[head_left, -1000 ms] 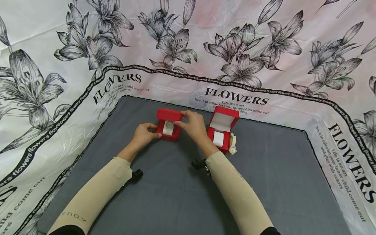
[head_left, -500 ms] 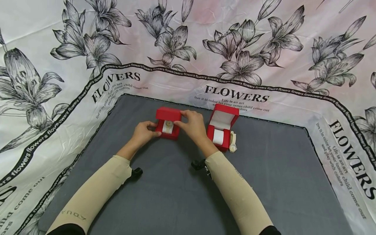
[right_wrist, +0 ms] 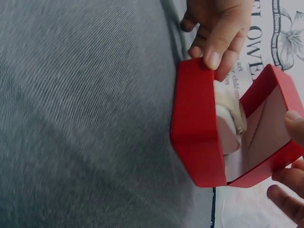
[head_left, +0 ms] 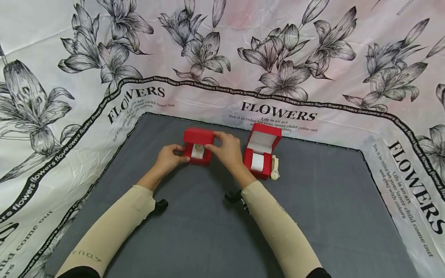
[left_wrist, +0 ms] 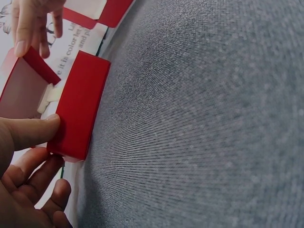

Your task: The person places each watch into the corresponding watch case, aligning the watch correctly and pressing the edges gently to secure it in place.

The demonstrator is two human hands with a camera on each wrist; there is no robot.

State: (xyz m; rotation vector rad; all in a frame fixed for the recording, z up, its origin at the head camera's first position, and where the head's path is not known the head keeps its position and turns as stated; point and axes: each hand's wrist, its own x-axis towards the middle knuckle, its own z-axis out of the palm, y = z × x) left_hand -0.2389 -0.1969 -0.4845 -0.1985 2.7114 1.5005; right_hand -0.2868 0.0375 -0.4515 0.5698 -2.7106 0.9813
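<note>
A red watch box [head_left: 205, 159] stands between both hands, its lid [head_left: 198, 136] tilted partly down over the base. Inside, a wristwatch [head_left: 198, 149] with a pale strap is wrapped round a white cushion. My left hand [head_left: 168, 156] grips the left end of the base; in the left wrist view its thumb [left_wrist: 45, 129] lies on the red front. With thumb and fingers, my right hand [head_left: 227, 150] pinches the right side of the lid. The right wrist view shows the pale lining [right_wrist: 266, 135] of the lid and the watch strap [right_wrist: 232, 111].
To the right, a second red watch box [head_left: 267, 166] stands with its lid raised and a bare white cushion [head_left: 257, 162] inside. A second wristwatch [head_left: 275, 168] lies along its right side. Grey cloth [head_left: 201, 224] covers the table; a flower-printed sheet [head_left: 215, 92] borders it.
The lid of the left watch box has come down slightly under my right hand, covering more of the watch. The left hand keeps its hold; the second box and watch stay put.
</note>
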